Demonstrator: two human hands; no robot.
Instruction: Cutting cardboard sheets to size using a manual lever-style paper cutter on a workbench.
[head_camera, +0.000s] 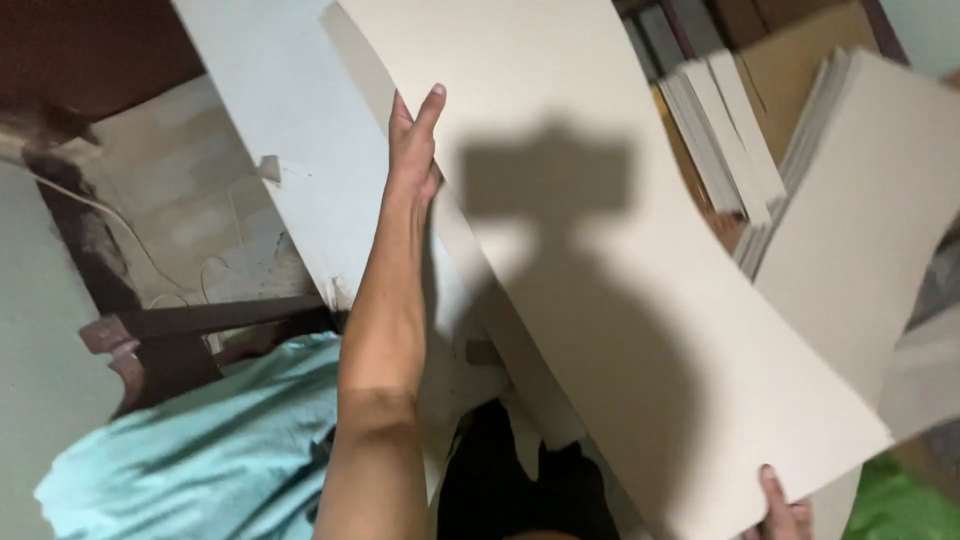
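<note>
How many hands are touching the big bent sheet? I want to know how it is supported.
2. The left hand lies along the big bent sheet at its upper left edge; the right hand grips its bottom right corner, partly out of view.
</note>
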